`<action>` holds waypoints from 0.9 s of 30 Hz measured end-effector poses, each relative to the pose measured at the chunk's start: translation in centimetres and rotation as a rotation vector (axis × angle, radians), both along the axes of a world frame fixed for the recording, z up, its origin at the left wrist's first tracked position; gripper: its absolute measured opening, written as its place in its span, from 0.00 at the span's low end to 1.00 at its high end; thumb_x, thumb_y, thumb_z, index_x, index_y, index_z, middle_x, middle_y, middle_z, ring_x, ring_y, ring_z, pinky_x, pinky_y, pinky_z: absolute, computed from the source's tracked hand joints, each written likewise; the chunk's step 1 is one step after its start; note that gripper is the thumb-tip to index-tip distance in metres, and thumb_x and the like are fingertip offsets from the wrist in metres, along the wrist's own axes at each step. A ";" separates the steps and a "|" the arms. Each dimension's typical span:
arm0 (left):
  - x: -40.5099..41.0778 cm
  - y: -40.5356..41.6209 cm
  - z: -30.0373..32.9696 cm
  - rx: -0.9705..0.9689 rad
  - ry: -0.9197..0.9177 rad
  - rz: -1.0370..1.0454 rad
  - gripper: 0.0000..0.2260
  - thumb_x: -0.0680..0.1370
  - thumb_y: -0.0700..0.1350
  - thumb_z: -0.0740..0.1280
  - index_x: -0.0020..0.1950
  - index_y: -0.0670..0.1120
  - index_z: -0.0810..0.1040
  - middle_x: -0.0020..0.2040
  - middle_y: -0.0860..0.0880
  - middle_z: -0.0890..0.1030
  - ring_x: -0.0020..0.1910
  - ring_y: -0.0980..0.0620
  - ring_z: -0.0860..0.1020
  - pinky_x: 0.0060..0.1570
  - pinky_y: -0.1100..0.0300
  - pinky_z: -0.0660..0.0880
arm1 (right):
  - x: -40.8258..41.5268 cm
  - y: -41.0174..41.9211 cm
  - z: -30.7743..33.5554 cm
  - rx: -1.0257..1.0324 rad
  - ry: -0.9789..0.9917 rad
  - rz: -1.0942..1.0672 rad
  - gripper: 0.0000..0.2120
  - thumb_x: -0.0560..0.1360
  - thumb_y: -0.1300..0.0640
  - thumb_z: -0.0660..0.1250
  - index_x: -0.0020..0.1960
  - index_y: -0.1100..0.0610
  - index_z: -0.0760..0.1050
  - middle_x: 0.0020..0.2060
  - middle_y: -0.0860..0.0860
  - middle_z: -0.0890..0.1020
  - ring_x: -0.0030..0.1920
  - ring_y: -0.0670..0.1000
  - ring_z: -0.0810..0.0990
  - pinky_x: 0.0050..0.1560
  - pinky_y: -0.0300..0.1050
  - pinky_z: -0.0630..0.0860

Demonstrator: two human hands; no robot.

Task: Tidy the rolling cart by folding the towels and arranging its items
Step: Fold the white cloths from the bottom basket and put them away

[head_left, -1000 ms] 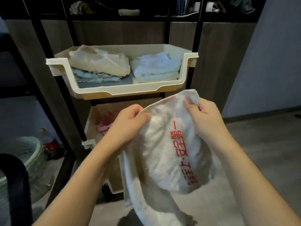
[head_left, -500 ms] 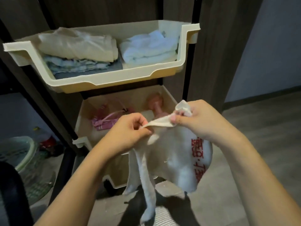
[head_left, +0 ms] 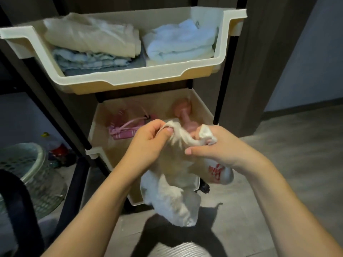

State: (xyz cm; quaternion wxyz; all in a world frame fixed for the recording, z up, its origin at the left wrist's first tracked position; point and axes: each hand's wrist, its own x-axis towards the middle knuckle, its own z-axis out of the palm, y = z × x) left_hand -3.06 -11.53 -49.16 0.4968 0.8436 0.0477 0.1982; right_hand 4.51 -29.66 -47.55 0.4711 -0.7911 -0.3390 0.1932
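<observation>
- Both hands pinching the towel: left hand on one bunched edge, right hand on a corner.
- It's hanging in front of the cart's lower bin.
- Risk imo: edges are bunched, so the fold could come out lopsided, or the tail drags the floor.

dim indoor light | soft motion blur | wide-angle bending (edges) | dark floor shadow

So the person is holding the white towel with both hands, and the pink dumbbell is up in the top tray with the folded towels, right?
Not quite. The head view shows the pink dumbbell lying in the lower tray, not the top tray. The rest is right: both the left hand and the right hand hold the white towel.
</observation>
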 end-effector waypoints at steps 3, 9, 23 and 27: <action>-0.2 1.0 -0.2 -0.043 0.037 0.050 0.08 0.76 0.47 0.70 0.44 0.41 0.79 0.39 0.42 0.81 0.38 0.54 0.76 0.43 0.52 0.75 | 0.7 0.7 -1.1 -0.072 -0.201 -0.110 0.12 0.68 0.57 0.74 0.32 0.49 0.73 0.28 0.42 0.76 0.34 0.44 0.74 0.40 0.46 0.70; -1.6 4.4 -1.3 0.133 0.514 -0.171 0.18 0.66 0.57 0.75 0.44 0.44 0.81 0.42 0.43 0.84 0.41 0.45 0.82 0.48 0.44 0.79 | 2.7 -1.2 -0.9 0.231 -0.340 -0.794 0.15 0.72 0.61 0.66 0.32 0.52 0.64 0.30 0.46 0.71 0.32 0.47 0.70 0.33 0.41 0.64; -3.5 2.6 3.2 -0.717 0.202 -0.285 0.13 0.70 0.32 0.67 0.49 0.45 0.83 0.39 0.43 0.79 0.34 0.51 0.76 0.34 0.60 0.75 | 0.0 0.8 -1.8 0.369 0.274 -0.522 0.14 0.70 0.64 0.59 0.51 0.49 0.68 0.43 0.51 0.72 0.43 0.50 0.72 0.41 0.46 0.69; -4.3 3.2 4.1 -0.382 0.184 -0.301 0.17 0.68 0.29 0.67 0.53 0.43 0.81 0.43 0.46 0.84 0.44 0.49 0.83 0.48 0.57 0.81 | -0.9 0.2 -1.3 0.280 0.044 -0.437 0.18 0.72 0.61 0.61 0.49 0.38 0.62 0.42 0.55 0.73 0.40 0.55 0.75 0.41 0.52 0.72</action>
